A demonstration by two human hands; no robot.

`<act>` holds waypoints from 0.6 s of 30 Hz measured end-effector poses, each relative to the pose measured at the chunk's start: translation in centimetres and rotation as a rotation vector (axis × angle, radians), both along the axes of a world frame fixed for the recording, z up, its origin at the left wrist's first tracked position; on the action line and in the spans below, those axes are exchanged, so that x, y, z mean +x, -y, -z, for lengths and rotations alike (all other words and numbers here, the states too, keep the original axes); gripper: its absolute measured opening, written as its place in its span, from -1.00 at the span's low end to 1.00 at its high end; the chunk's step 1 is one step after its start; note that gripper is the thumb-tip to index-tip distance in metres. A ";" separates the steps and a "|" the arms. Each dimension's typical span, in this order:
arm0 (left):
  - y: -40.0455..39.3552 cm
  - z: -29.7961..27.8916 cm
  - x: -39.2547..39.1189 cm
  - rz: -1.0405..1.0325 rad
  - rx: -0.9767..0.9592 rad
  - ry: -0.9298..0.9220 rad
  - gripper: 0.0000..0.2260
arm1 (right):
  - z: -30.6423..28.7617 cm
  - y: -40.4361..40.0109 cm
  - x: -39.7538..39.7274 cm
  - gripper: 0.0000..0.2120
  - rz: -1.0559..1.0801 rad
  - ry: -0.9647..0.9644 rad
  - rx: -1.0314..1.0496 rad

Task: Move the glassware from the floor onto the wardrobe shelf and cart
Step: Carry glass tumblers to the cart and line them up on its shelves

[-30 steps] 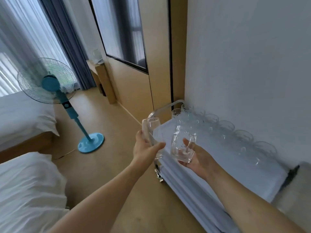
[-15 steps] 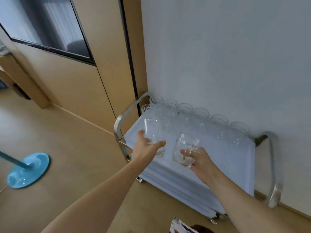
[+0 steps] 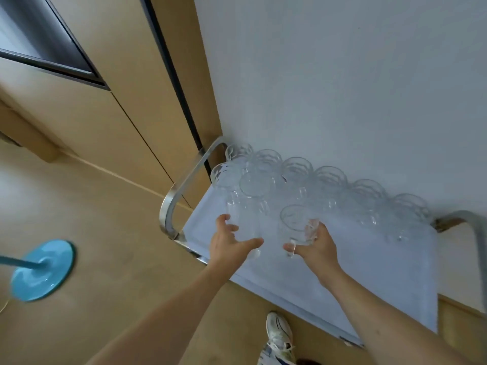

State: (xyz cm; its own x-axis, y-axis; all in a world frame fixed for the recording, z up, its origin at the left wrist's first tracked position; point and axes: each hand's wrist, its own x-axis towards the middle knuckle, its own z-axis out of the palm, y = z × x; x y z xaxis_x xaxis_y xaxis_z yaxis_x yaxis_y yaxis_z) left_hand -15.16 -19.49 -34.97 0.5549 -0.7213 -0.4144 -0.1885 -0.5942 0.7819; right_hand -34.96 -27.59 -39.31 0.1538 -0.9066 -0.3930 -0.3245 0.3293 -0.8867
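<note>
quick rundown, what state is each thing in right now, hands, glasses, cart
left hand: curled round a clear glass, over the cart top
left glass: upright, gripped
right hand: holds a second glass from below
right glass: mouth up, gripped; whether it touches the cart is unclear
row of glasses: standing upright along the wall
cart: against the wall, top covered in white cloth
fan base: on the floor
</note>
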 end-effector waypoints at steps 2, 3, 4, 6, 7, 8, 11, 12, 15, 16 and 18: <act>1.3 1.3 0.5 -0.006 0.026 0.012 -0.15 | 1.1 1.7 0.8 -0.16 -0.034 -0.020 -0.013; 1.7 2.0 0.6 -0.014 0.036 0.013 -0.16 | 1.5 2.4 1.2 -0.22 -0.057 -0.026 -0.023; 2.1 2.6 0.7 -0.023 0.041 0.025 -0.17 | 2.0 3.1 1.4 -0.31 -0.084 -0.036 -0.044; 2.7 3.5 0.8 -0.039 0.042 0.076 -0.17 | 3.0 4.4 1.9 -0.41 -0.118 -0.053 -0.113; 3.0 3.8 0.8 -0.045 0.039 0.100 -0.16 | 3.3 5.0 2.1 -0.39 -0.129 -0.053 -0.124; 3.3 4.1 0.8 -0.051 0.035 0.120 -0.16 | 3.6 5.6 2.4 -0.32 -0.137 -0.041 -0.115; 4.1 4.9 1.2 -0.055 0.028 0.153 -0.15 | 4.8 6.7 3.0 -0.07 -0.110 -0.014 -0.056; 4.4 5.0 1.3 -0.057 0.024 0.159 -0.15 | 5.1 7.0 3.1 -0.03 -0.102 -0.017 -0.051; 5.2 5.3 1.8 -0.055 0.016 0.166 -0.13 | 5.2 7.9 3.4 -0.08 -0.073 -0.054 -0.065; 5.3 5.4 2.0 -0.046 0.012 0.174 -0.13 | 5.2 8.0 3.6 -0.09 -0.057 -0.071 -0.072; 5.3 5.7 2.4 -0.019 0.006 0.192 -0.15 | 5.2 8.1 3.9 -0.13 -0.039 -0.099 -0.071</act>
